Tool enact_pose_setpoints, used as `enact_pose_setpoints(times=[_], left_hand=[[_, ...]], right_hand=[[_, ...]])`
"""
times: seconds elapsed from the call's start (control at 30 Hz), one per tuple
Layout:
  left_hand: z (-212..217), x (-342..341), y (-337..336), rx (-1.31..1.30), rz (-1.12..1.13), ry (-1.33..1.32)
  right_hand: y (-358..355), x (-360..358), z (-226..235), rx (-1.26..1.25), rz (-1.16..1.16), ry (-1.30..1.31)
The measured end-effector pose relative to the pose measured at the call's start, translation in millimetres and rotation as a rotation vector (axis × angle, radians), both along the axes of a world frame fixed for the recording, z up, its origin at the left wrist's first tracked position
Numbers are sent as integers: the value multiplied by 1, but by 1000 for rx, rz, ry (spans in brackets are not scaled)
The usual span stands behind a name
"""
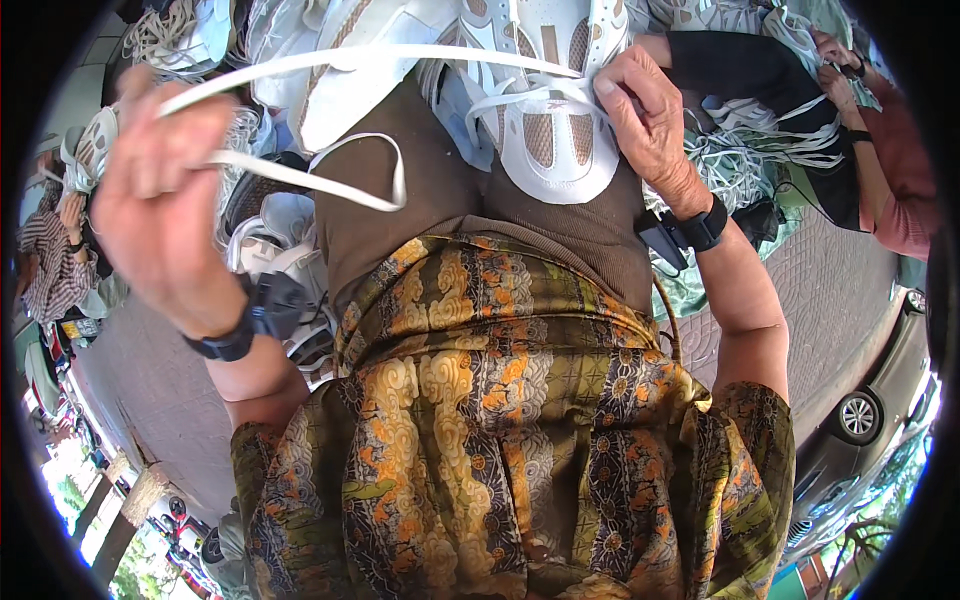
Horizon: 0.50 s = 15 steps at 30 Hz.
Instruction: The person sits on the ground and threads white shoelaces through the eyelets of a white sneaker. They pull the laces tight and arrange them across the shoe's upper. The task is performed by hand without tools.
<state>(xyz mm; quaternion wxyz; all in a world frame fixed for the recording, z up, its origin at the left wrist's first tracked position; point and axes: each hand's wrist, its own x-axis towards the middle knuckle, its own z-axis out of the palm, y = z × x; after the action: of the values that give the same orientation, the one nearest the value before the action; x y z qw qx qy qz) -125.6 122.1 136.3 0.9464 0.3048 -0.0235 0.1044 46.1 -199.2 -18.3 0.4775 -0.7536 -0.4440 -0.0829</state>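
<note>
A white shoe upper with tan mesh panels lies across my lap, its rounded toe toward me. My right hand is closed at its right edge, thumb and fingers pinching it beside the eyelets. A flat white shoelace runs from the eyelets to my left hand, which is raised at the left and smeared by motion. The lace passes through the closed fingers of that hand, and its other part loops down over my left thigh. Another white shoe upper rests against my left leg.
Loose white laces are heaped to the right, and more shoe uppers pile up at the left. Co-workers' arms reach in at the right; another person sits at far left. A car stands beyond the paving.
</note>
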Motion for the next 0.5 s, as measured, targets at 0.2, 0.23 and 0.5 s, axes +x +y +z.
enact_pose_setpoints(times=[0.2, 0.23, 0.5], left_hand=[[-28, 4, 56, -34, 147, 91], [-35, 8, 55, 187, 226, 148], [-35, -21, -41, 1536, 1011, -106]], right_hand=[[3, -1, 8, -66, 28, 78], [1, 0, 7, -73, 37, 132], [-3, -31, 31, -215, -67, 81]])
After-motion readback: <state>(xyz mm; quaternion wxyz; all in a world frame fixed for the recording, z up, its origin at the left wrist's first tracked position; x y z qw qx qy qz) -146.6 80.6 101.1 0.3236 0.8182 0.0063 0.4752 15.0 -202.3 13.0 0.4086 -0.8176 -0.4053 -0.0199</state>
